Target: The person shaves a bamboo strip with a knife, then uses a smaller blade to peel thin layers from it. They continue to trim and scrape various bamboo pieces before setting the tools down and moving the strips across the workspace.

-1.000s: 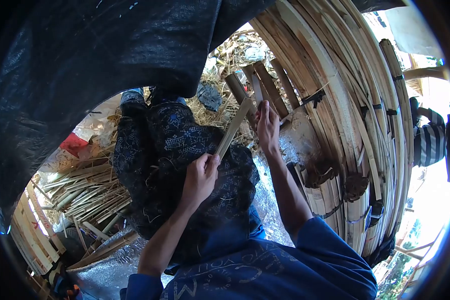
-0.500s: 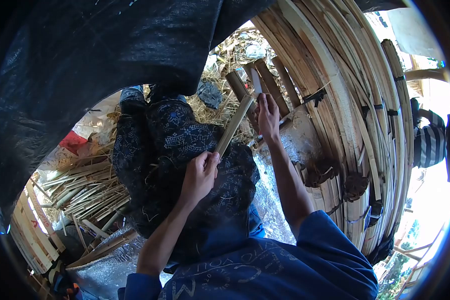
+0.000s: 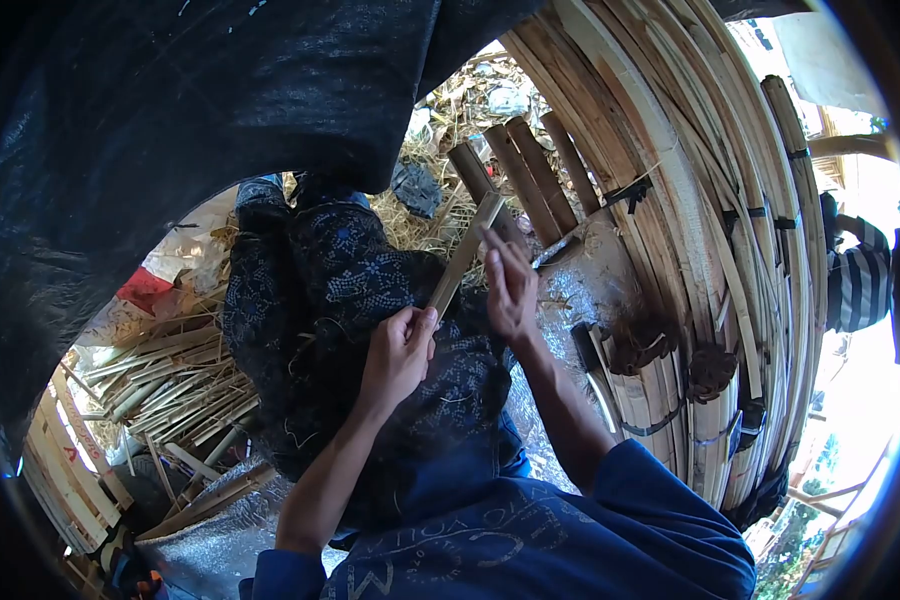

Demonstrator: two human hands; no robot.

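Note:
My left hand [image 3: 400,350] is closed around the lower end of a split bamboo strip [image 3: 465,255], which slants up and away over my lap. At the right of the strip is my right hand [image 3: 511,288], its fingers curled around a knife. The blade is only a grey smear by the strip's upper end, blurred by motion, and the handle is mostly hidden by the hand. A dark patterned cloth [image 3: 370,270] covers my legs beneath both hands.
Long bamboo slats [image 3: 670,200] stand bundled in a curve at my right. Bamboo pieces [image 3: 525,180] lie ahead over straw litter. Cut strips [image 3: 175,375] are piled at left, below a black tarp [image 3: 220,110]. A person in a striped sleeve [image 3: 860,285] is at far right.
My right hand has come down and toward me along the bamboo strip, and the pale knife blade that stood out clearly is now blurred. My left hand keeps its place on the strip.

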